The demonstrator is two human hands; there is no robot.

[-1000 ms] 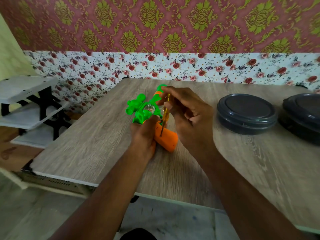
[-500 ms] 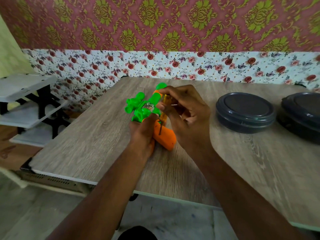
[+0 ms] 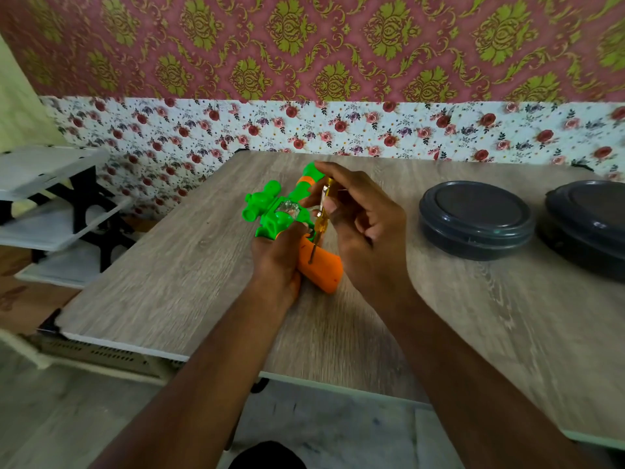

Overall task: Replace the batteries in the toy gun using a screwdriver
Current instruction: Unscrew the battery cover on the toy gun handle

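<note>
Toy gun (image 3: pixel 280 218) lies on its side on the surface (image 3: pixel 169 265). The left hand (image 3: pixel 277 255) grips it where the green body meets the orange grip. The right hand (image 3: pixel 358 225) pinches the screwdriver (image 3: pixel 323 216) near upright, tip on the grip. The step looks like loosening the battery-cover screw, and the next move calls for downward pressure while twisting. Since half a second ago the right fingers have spread, baring more handle, while the tip stays put.
</note>
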